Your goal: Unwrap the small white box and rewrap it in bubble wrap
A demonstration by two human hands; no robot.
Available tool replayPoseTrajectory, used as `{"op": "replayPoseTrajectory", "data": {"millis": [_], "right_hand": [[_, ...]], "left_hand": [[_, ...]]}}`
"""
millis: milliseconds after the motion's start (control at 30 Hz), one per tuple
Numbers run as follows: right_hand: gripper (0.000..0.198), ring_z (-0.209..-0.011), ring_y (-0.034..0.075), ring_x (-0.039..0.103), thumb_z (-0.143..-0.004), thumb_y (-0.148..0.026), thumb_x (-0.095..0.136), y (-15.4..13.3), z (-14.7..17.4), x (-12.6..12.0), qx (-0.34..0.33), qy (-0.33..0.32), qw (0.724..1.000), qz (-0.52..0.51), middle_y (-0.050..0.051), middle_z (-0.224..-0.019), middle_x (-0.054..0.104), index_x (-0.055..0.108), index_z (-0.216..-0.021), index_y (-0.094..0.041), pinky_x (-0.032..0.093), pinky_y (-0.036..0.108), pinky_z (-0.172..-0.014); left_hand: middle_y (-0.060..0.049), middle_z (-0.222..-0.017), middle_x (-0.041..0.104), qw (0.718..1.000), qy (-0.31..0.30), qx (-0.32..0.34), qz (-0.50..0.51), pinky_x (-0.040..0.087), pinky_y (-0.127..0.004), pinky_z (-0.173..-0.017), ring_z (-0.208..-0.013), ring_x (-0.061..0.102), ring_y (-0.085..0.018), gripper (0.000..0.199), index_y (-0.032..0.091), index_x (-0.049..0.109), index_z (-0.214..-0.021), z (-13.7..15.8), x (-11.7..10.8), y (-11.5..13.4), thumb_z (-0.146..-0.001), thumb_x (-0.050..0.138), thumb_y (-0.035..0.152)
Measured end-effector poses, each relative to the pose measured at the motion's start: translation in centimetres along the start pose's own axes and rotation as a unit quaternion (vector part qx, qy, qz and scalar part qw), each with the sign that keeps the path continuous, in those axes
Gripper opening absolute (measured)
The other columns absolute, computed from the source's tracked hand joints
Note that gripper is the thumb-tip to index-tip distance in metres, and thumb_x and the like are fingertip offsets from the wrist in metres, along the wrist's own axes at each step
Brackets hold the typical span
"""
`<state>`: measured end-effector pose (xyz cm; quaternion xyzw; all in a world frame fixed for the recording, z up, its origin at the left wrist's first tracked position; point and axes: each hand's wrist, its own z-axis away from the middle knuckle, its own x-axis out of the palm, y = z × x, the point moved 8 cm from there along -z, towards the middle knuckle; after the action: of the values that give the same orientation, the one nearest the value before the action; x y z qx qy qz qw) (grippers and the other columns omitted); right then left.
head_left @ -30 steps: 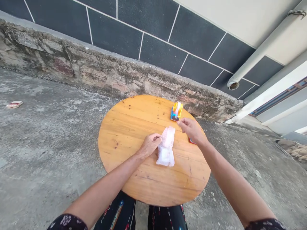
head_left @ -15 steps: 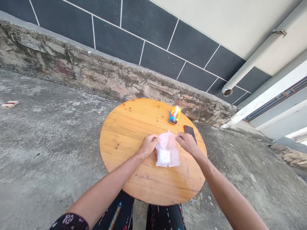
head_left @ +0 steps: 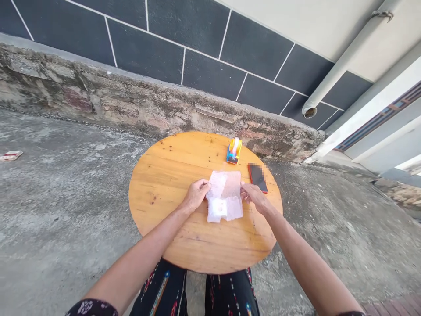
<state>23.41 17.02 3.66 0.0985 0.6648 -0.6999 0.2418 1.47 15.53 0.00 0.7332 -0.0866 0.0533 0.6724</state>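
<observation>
A sheet of pinkish translucent bubble wrap (head_left: 226, 186) lies on the round wooden table (head_left: 164, 175), its far part spread out flat. A small white item (head_left: 218, 207) rests at its near left part, partly covered by the wrap. My left hand (head_left: 196, 193) pinches the left edge of the bubble wrap between thumb and fingers. At the opposite edge, my right hand (head_left: 254, 194) is closed on the wrap; part of its fingertips is hidden.
A blue and yellow tape dispenser (head_left: 233, 151) stands at the table's far side. Right of the wrap lies a dark phone with a red edge (head_left: 257, 177). A stone ledge and tiled wall run behind the table. A small packet (head_left: 11, 155) lies on the concrete floor.
The far part of the bubble wrap has opened out from a crumpled shape into a flatter sheet. Both hands keep to its sides, and the view has shifted slightly.
</observation>
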Motion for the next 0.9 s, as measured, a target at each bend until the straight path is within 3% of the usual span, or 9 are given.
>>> {"op": "replayPoseTrajectory", "data": {"millis": [167, 300, 400, 533, 633, 733, 833, 900], "right_hand": [[0.035, -0.056, 0.014, 0.054, -0.073, -0.052, 0.066, 0.4, 2.3, 2.4, -0.018, -0.033, 0.997, -0.069, 0.0, -0.064, 0.06, 0.061, -0.075, -0.017, 0.038, 0.024, -0.049], [0.03, -0.052, 0.011, 0.048, -0.076, -0.048, 0.062, 1.6, 3.1, 3.4, -0.049, 0.007, 0.992, -0.114, -0.003, -0.061, 0.055, 0.057, -0.076, -0.018, 0.036, 0.023, -0.049], [0.029, -0.052, 0.011, 0.046, -0.079, -0.047, 0.058, 2.3, 3.2, 3.3, -0.077, 0.033, 0.988, -0.13, -0.003, -0.062, 0.054, 0.057, -0.079, -0.018, 0.035, 0.023, -0.049], [0.028, -0.055, 0.012, 0.047, -0.08, -0.046, 0.057, 2.8, 3.3, 3.3, -0.11, 0.049, 0.982, -0.145, -0.002, -0.064, 0.054, 0.058, -0.08, -0.018, 0.037, 0.023, -0.05], [0.027, -0.055, 0.012, 0.047, -0.08, -0.045, 0.057, 3.0, 3.3, 3.2, -0.131, 0.064, 0.978, -0.151, -0.002, -0.064, 0.053, 0.058, -0.08, -0.018, 0.037, 0.023, -0.051], [0.026, -0.055, 0.012, 0.048, -0.08, -0.044, 0.056, 2.8, 3.5, 3.1, -0.148, 0.071, 0.975, -0.148, -0.002, -0.064, 0.055, 0.059, -0.079, -0.018, 0.038, 0.024, -0.051], [0.026, -0.056, 0.013, 0.051, -0.08, -0.044, 0.054, 2.6, 3.8, 2.8, -0.162, 0.076, 0.975, -0.134, -0.001, -0.065, 0.057, 0.059, -0.078, -0.019, 0.04, 0.024, -0.051], [0.026, -0.056, 0.014, 0.052, -0.081, -0.044, 0.051, 2.6, 4.0, 2.7, -0.167, 0.083, 0.975, -0.121, 0.0, -0.065, 0.059, 0.058, -0.078, -0.019, 0.041, 0.024, -0.051]], "left_hand": [[0.002, -0.065, 0.058, 1.0, 0.015, 0.001, -0.018, 0.04, -0.022, -0.054, -0.057, 0.051, -0.011, 0.025, 0.015, 0.06, -0.079, -0.2, -0.1, -0.2, -0.075, 0.059, 0.04], [-0.001, -0.081, 0.061, 0.998, 0.056, 0.005, -0.029, 0.047, -0.026, -0.061, -0.068, 0.058, -0.014, 0.044, 0.016, 0.054, -0.109, -0.1, -1.3, 0.4, -0.074, 0.06, 0.041], [-0.005, -0.095, 0.061, 0.991, 0.094, 0.012, -0.089, 0.049, -0.028, -0.07, -0.081, 0.06, -0.016, 0.05, 0.016, 0.054, -0.112, 0.8, -3.0, 2.0, -0.071, 0.066, 0.042], [-0.006, -0.097, 0.064, 0.941, 0.083, 0.055, -0.323, 0.047, -0.029, -0.078, -0.086, 0.06, -0.018, 0.036, 0.018, 0.064, -0.095, 2.3, -2.9, 5.9, -0.073, 0.065, 0.046], [-0.004, -0.094, 0.065, 0.879, 0.037, 0.043, -0.474, 0.045, -0.03, -0.075, -0.083, 0.06, -0.02, 0.039, 0.021, 0.065, -0.096, 2.1, -0.2, 7.3, -0.071, 0.065, 0.051], [-0.007, -0.1, 0.066, 0.825, -0.004, -0.001, -0.565, 0.043, -0.032, -0.074, -0.091, 0.061, -0.026, 0.049, 0.023, 0.063, -0.105, 0.7, 2.6, 6.9, -0.067, 0.066, 0.053], [-0.009, -0.097, 0.069, 0.818, -0.023, -0.038, -0.573, 0.041, -0.032, -0.071, -0.092, 0.062, -0.03, 0.054, 0.022, 0.062, -0.109, -1.0, 3.8, 6.0, -0.06, 0.072, 0.041], [-0.007, -0.086, 0.07, 0.824, -0.024, -0.047, -0.564, 0.04, -0.029, -0.067, -0.084, 0.063, -0.028, 0.047, 0.021, 0.064, -0.102, -1.7, 3.2, 5.6, -0.057, 0.072, 0.028]]}}
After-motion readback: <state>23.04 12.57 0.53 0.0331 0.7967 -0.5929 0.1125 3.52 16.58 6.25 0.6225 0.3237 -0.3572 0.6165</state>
